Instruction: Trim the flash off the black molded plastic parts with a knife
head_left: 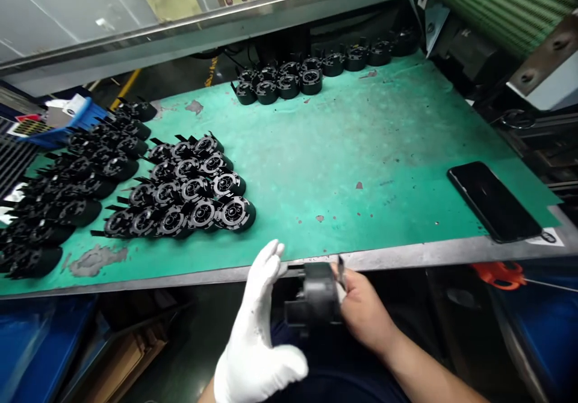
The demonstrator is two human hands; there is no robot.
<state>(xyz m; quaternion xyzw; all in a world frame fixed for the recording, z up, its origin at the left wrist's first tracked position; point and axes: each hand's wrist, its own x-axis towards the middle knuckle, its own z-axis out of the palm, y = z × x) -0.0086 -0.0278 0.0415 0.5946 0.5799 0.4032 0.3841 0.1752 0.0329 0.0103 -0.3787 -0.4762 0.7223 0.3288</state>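
A round black part point(318, 294), slightly blurred, is held in front of the table's near edge. My right hand point(365, 309), bare, grips its right side, with a small dark piece sticking up by the fingers. On the part's left is my left hand point(257, 331) in a white glove, thumb and fingers spread apart, with nothing gripped between them. Similar black parts point(235, 212) stand in rows on the green table point(316, 150) to the left, their ringed faces up.
More black parts point(311, 81) line the table's far edge. A black phone point(494, 201) lies at the right. Orange-handled scissors point(501, 275) are below the right edge. A blue bin point(81, 120) stands far left, a green ribbed belt point(506, 5) upper right.
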